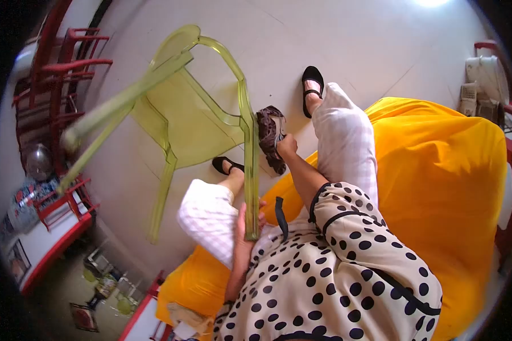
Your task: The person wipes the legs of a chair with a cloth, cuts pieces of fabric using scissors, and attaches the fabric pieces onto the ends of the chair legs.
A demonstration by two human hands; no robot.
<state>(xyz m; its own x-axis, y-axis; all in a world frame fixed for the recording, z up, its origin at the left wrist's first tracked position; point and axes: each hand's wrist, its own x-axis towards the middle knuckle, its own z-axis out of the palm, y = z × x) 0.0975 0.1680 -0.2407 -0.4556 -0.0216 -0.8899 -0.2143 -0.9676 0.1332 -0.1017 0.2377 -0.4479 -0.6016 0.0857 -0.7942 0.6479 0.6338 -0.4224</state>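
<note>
A translucent yellow-green plastic chair (188, 122) is tipped over in front of me, its legs pointing towards me and to the left. My left hand (246, 224) is wrapped around the end of one leg, close to my lap. In my right hand (287, 146) is a bunched dark brown cloth (272, 139), beside the same leg farther up. A pale patch shows within the cloth, but I cannot make out what it is. Whether the cloth touches the leg is unclear.
Yellow fabric (432, 187) covers what I sit on. Red chairs (62, 79) stand at the left, near a red-edged white table (57, 241). White containers (483, 79) are at the far right. My black shoes (312, 88) rest on the pale tiled floor (335, 40).
</note>
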